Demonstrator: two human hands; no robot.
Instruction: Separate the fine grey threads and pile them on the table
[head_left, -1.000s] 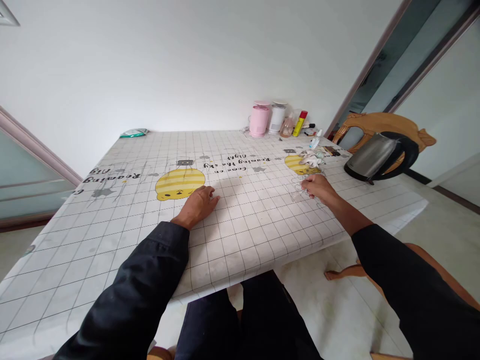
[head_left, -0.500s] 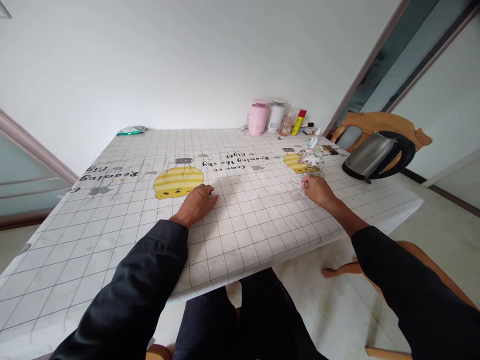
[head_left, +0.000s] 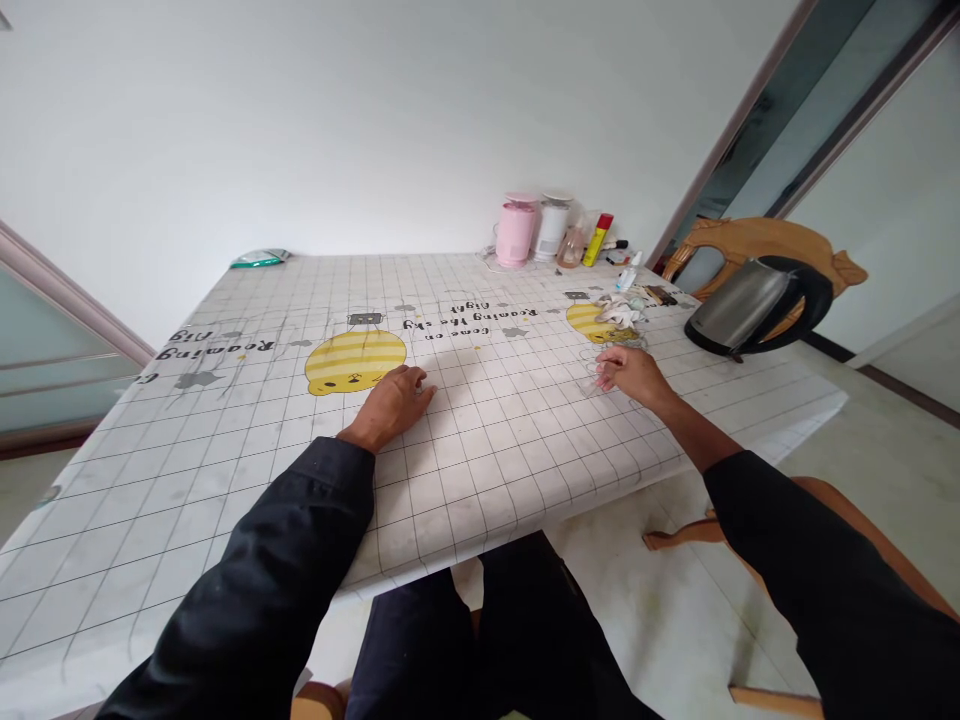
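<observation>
My left hand point(head_left: 396, 405) rests on the white checked tablecloth point(head_left: 480, 430), beside a printed yellow striped balloon face. Its fingers are curled and the thumb points right; a tiny pale glint shows between them, too small to name. Farther right, my right hand point(head_left: 628, 374) hovers low over the cloth with its fingers apart. Just left of and under its fingertips lie thin, clear, looping strands point(head_left: 589, 384), whose kind I cannot make out. Behind that hand sits a crumpled whitish bundle point(head_left: 619, 312), on a second printed balloon.
A steel kettle point(head_left: 739, 305) with a black handle stands at the right, before a carved wooden chair point(head_left: 780, 238). Along the wall are a pink appliance point(head_left: 515, 232), a white one point(head_left: 553, 228), and a yellow-and-red can point(head_left: 598, 240). A green-white packet point(head_left: 259, 259) lies back left.
The fingers of my right hand have spread from a closed pinch, staying near the clear strands. My left hand keeps its place and shape. The view has shifted slightly.
</observation>
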